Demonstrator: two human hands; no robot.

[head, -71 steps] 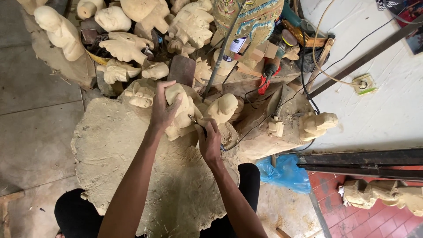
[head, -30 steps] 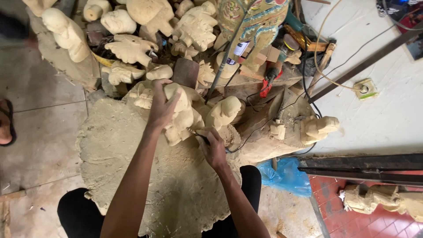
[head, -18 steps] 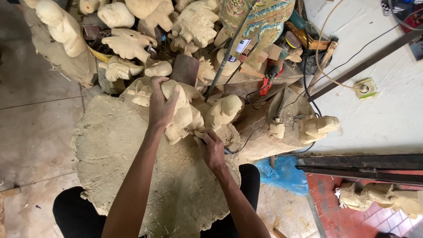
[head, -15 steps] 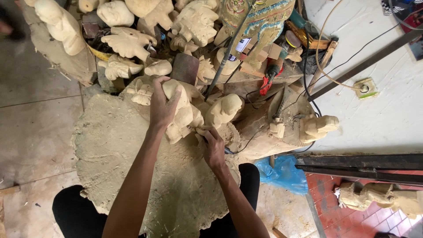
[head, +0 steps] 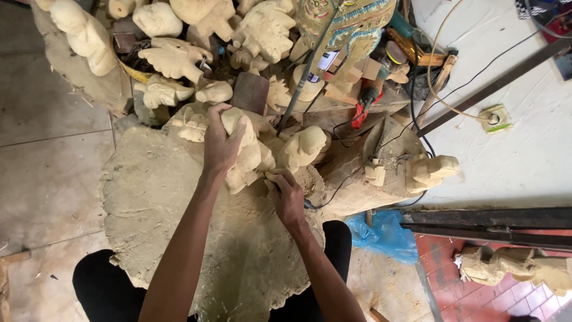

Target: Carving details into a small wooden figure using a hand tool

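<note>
My left hand (head: pixel 221 146) is wrapped over the top of the pale carving (head: pixel 247 156), fingers closed round it and pinning it down on the sawdust-covered cloth (head: pixel 161 197) across my lap. My right hand (head: pixel 289 200) is curled shut just near and right of it, working at the carving's lower edge; I cannot tell what tool, if any, sits inside the fist, since the fingers hide it. Risk as I judge it: both hands are almost touching, so a slip of whatever the right hand drives would run straight toward the left palm or wrist. The carving rests on soft cloth, not a firm base, so it could roll under pressure. A second unfinished figure (head: pixel 301 149) lies just right, touching the work, and could be knocked. A black cable (head: pixel 357 164) trails close to the right hand and might snag. Loose dust could weaken my hold.
</note>
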